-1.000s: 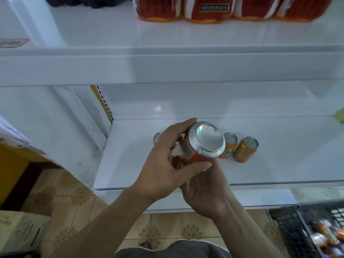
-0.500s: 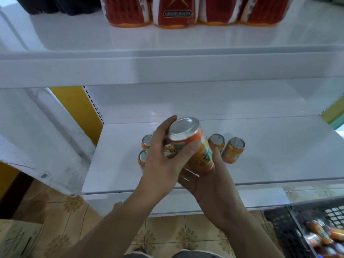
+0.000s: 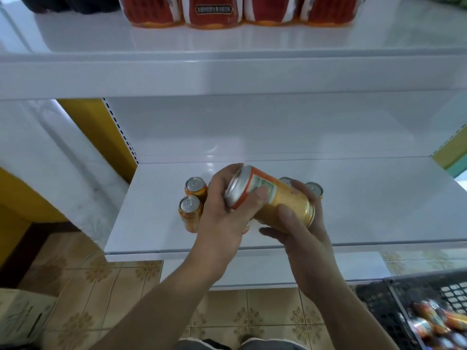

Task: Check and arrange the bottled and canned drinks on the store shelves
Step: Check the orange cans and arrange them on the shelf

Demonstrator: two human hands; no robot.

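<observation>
While turned almost on its side for checking, held in the air just above the lower shelf [image 3: 379, 210]: orange can [image 3: 283, 198], silver top toward 10 o'clock, printed label facing up. Left hand [image 3: 222, 221] curled round the top end, thumb laid across the label; right hand [image 3: 303, 238] cupped under the bottom end, thumb pressed on the side. Not yet set down. Already standing upright on the shelf: two cans [image 3: 190, 209] close together at 9 o'clock of the held one, and at least two more cans [image 3: 314, 189] at 2 o'clock, partly hidden behind the right hand; exact count impossible to tell. Wide bare shelf area at 3 o'clock, so probably room for many more. Waiting at 5 o'clock of the view: black crate [image 3: 394, 299] with several more drinks [image 3: 429, 322] inside, too blurred to count. Red packs [image 3: 214, 11] at 12 o'clock on the upper shelf [image 3: 379, 39]. Judged from this: early in the task, only a few cans placed, one under inspection, most of the crate left to check and arrange.
</observation>
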